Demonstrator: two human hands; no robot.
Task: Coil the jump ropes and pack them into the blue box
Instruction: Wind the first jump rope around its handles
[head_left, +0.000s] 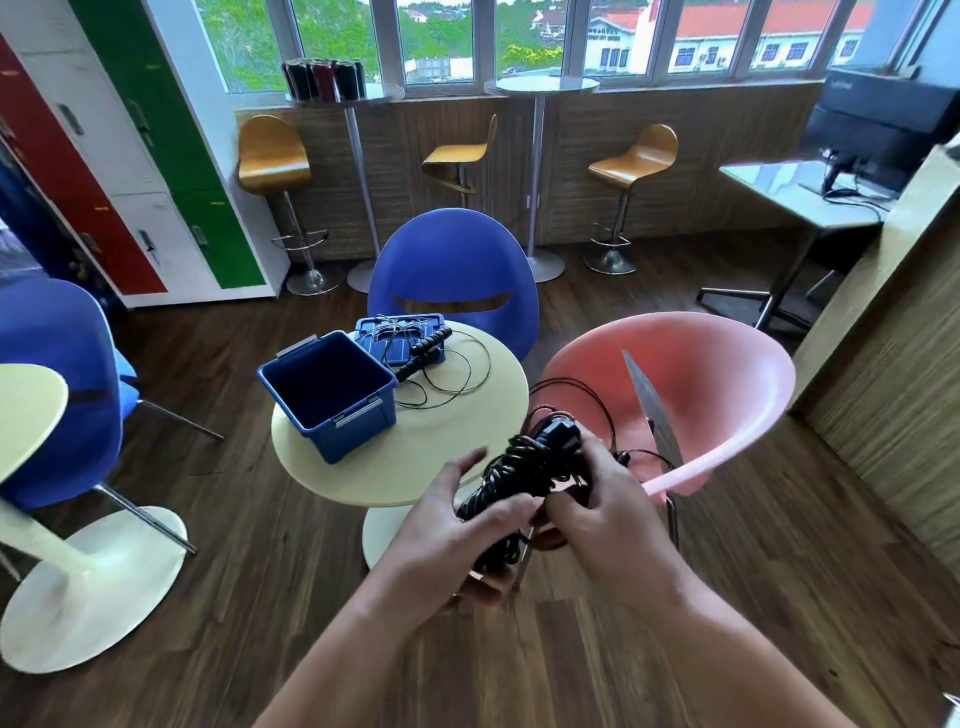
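A black jump rope (519, 467), its cord wound around the two handles, is held in front of me over the floor. My left hand (452, 530) grips its lower end from below. My right hand (608, 509) pinches the cord at the bundle's right side, and loose loops trail toward the pink chair. The open blue box (358, 415) stands with nothing in it on the round cream table (441, 457). Behind it lies the blue lid (395, 338), with a second black jump rope (431, 353) uncoiled across it and the table.
A pink chair (701, 395) stands right of the table and a blue chair (452, 265) behind it. Another blue chair (57, 384) and a cream table (26, 405) are at the left. Bar stools, tall tables and lockers line the back.
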